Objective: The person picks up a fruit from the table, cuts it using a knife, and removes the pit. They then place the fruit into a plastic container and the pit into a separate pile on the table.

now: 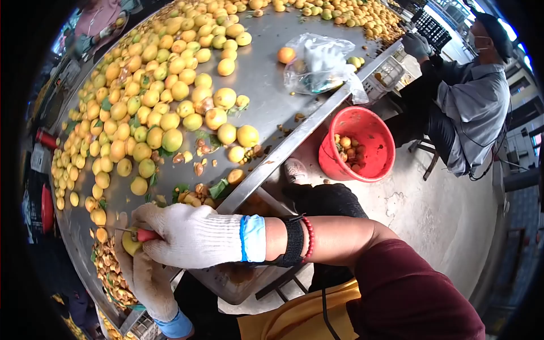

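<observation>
My right hand [195, 235], in a white knitted glove with a blue cuff, is closed around the red handle [148, 234] of a small knife. The knife's thin metal blade lies across a yellow apricot [131, 245]. That apricot sits in the closed fingers of my left hand [152, 280], which wears the same kind of glove and is partly hidden behind the right. Just beyond the hands, cut fruit scraps and leaves [195, 195] lie on the metal table [266, 39]. A heap of brownish pieces [110, 272] lies left of my left hand.
A large pile of apricots [170, 90] spreads over the table. A clear plastic bag [320, 62] lies near its raised metal edge [283, 150]. A red bucket [357, 144] with some fruit stands on the floor. A seated co-worker [470, 102] is at the right; another person [99, 22] is across the table.
</observation>
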